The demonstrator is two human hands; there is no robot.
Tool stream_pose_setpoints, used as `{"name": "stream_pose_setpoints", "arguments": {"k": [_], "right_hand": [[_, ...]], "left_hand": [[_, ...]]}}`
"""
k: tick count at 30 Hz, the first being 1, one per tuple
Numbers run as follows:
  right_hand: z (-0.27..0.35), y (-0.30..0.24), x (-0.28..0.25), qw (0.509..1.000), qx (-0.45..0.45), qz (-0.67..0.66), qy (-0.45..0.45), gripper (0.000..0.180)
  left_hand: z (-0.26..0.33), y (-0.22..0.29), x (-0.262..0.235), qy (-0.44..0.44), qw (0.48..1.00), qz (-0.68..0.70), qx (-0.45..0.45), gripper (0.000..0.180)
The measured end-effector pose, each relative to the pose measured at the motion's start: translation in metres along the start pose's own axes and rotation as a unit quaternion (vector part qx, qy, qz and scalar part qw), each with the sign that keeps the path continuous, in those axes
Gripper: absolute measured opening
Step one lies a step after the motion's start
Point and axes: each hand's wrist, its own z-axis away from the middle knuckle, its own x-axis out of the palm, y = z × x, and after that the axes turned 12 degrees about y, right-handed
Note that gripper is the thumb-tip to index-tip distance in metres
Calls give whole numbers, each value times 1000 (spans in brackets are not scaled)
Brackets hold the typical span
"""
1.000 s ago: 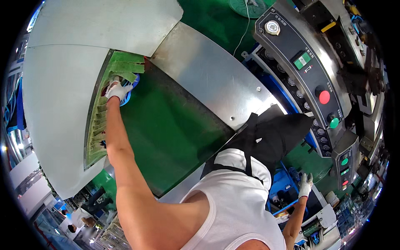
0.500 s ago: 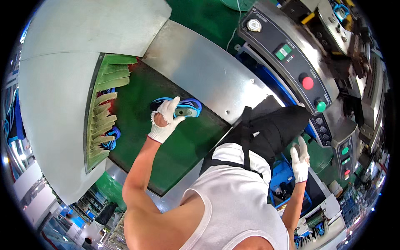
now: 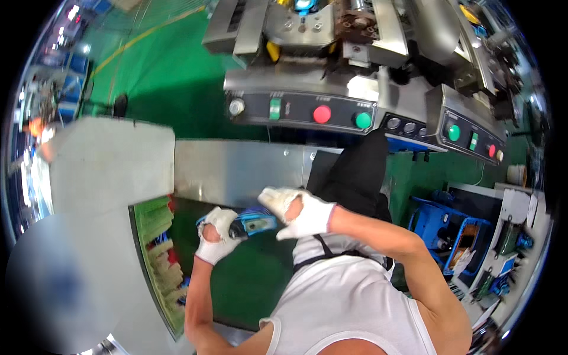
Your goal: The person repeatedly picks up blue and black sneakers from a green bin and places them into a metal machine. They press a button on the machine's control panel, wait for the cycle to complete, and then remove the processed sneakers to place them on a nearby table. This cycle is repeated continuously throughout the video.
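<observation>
A blue and black shoe upper [image 3: 260,225], with a grey-green oval part on its upturned side, is over the dark green belt [image 3: 248,284]. My left hand [image 3: 218,232], in a white glove with a bare patch at the back, has its fingers closed on the upper's left end, by a black part. My right hand [image 3: 300,213], gloved the same way, reaches in from the right. Its fingers are stretched out, thumb apart, close to the upper's right end. Slight blur hides whether they touch.
Fabric strips [image 3: 155,231] hang at the belt's left opening, with blue pieces among them. A metal plate [image 3: 236,168] edges the belt's far side. Beyond stands a machine with a button panel [image 3: 302,111]; another panel [image 3: 473,139] is to the right. A blue crate [image 3: 438,228] sits at right.
My view has turned right, toward the machine. My right hand has come from the far right to beside the upper. The left hand still has hold of the upper.
</observation>
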Motion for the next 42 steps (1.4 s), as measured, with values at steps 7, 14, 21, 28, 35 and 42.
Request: {"name": "stream_pose_setpoints", "arguments": {"k": [7, 14, 21, 28, 35, 42], "right_hand": [[26, 2, -72, 962, 150, -200, 112, 73], [169, 22, -119, 704, 313, -576, 273, 77], [219, 6, -103, 551, 139, -641, 516, 106], [242, -2, -102, 556, 207, -551, 587, 89], [238, 34, -83, 433, 308, -631, 565, 76], [89, -12, -190, 620, 271, -451, 582, 27]], "left_hand": [[-169, 110, -82, -38, 942, 87, 322, 60], [-409, 140, -119, 258, 925, 18, 279, 57], [-592, 141, -39, 257, 961, -97, -13, 94], [-647, 122, -85, 244, 964, -96, -46, 78], [-465, 137, -184, 419, 906, -8, 66, 61], [-197, 42, -118, 440, 892, 90, -56, 50]]}}
